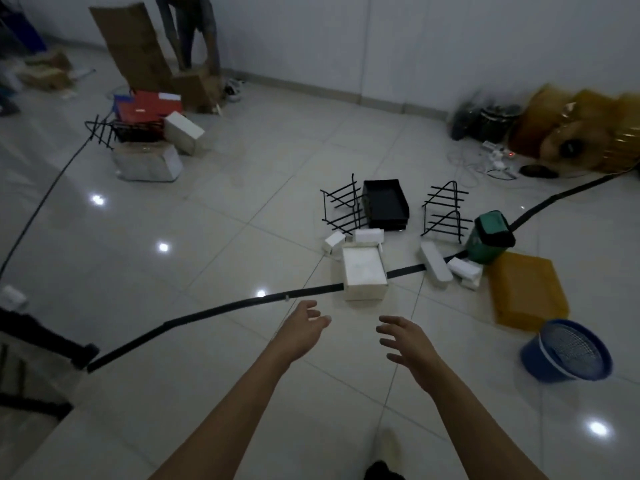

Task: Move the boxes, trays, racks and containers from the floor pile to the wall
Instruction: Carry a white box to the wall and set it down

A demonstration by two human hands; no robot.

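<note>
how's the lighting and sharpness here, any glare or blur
Head view: dim; lamp reflections glare as bright spots on the glossy floor; the yellow bags at far right are smeared by blur; the blue basket is soft too; the white box looks fairly sharp.

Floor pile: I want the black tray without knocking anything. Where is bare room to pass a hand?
Bare tiles run between the black tray and the right wire rack, and down between the open white box and the long white box, where a black strap crosses. Crowded: small white boxes by the left wire rack.
</note>
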